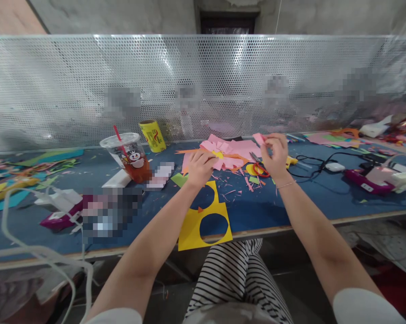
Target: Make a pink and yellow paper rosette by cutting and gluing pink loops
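Observation:
A pink paper flower with a yellow centre [219, 154] lies on pink paper at the middle of the blue table. My left hand [200, 167] rests at the flower's left side, fingers bent together near its centre; what they grip, if anything, is hidden. Raised to the right of the flower, my right hand [276, 150] pinches a small pink paper piece [259, 139] between thumb and fingers. Scissors with red-orange handles [261, 170] lie just left of my right wrist. Below my left hand, a yellow sheet with round holes [189, 229] overhangs the table's front edge.
A lidded drink cup with a red straw [132, 157] and a yellow roll [153, 136] stand to the left. Purple power strips [368, 181] with cables lie at both sides. Paper scraps [232, 184] are scattered about. A perforated metal screen [219, 67] rises behind the table.

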